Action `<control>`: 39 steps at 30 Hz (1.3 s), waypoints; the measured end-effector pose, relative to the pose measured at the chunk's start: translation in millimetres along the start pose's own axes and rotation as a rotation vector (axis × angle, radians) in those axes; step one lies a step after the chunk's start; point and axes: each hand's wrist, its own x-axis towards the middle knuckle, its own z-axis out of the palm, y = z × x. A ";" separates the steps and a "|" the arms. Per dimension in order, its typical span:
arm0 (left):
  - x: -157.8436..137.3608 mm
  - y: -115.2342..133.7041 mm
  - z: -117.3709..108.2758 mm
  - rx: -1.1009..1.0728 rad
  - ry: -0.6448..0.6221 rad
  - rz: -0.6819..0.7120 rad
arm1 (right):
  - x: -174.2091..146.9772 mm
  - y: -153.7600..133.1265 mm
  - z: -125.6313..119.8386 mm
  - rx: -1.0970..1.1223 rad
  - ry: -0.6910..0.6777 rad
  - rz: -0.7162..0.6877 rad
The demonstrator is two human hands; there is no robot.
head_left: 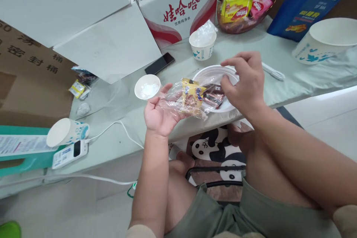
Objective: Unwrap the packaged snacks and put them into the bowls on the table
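Note:
My left hand (161,113), palm up, supports and grips a clear plastic bag (174,100). A yellow snack packet (192,95) and a dark brown packet (214,96) show through or beside the film; whether the brown one is inside I cannot tell. My right hand (247,78) hovers just right of the bag, thumb and forefinger curved and apart, with nothing visible between them. Under both lies a white plastic bowl (205,72), partly hidden by the bag and right hand. A small paper cup (147,86) stands left of my left hand.
Behind are a phone (160,64), a paper bowl holding plastic film (203,46), a snack basket (237,26) and a white carton (181,11). A large paper tub (320,44) stands right. At left, a power bank (71,154) trails a white cable (122,124) along the table's front edge.

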 end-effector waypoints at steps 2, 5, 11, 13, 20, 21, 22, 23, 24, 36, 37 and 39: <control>1.5 -1.1 2.1 0.003 0.000 0.019 | -5.9 -6.9 0.0 -0.070 -0.004 -0.164; 2.3 -2.1 6.2 -0.007 -0.022 0.058 | -17.0 -19.8 5.4 -0.069 -0.134 -0.313; -4.7 -3.0 16.1 0.024 -0.040 0.163 | -27.0 -31.1 20.5 0.174 -0.341 -0.004; -7.9 -3.2 18.7 0.048 -0.071 0.181 | -26.5 -31.0 22.5 0.257 -0.365 0.147; -14.4 -5.5 33.1 0.212 -0.165 0.205 | -29.4 -23.9 28.6 0.489 -0.439 0.326; -15.1 -5.9 35.3 0.242 -0.156 0.217 | -29.8 -22.8 29.2 0.494 -0.436 0.339; -15.9 -6.4 37.4 0.265 -0.145 0.228 | -29.9 -21.8 29.7 0.500 -0.430 0.352; -16.7 -7.2 39.3 0.285 -0.134 0.237 | -29.8 -21.0 30.0 0.505 -0.417 0.361; -17.5 -8.3 41.0 0.306 -0.122 0.243 | -29.4 -20.4 30.2 0.507 -0.398 0.366; -11.6 -16.5 42.5 0.538 0.172 0.323 | -15.8 -8.5 23.0 0.579 -0.255 0.394; -10.6 -14.1 40.4 0.536 0.177 0.346 | -13.6 -6.1 22.1 0.612 -0.249 0.390; -9.3 -9.6 36.1 0.551 0.192 0.380 | -8.8 -0.6 20.3 0.672 -0.228 0.394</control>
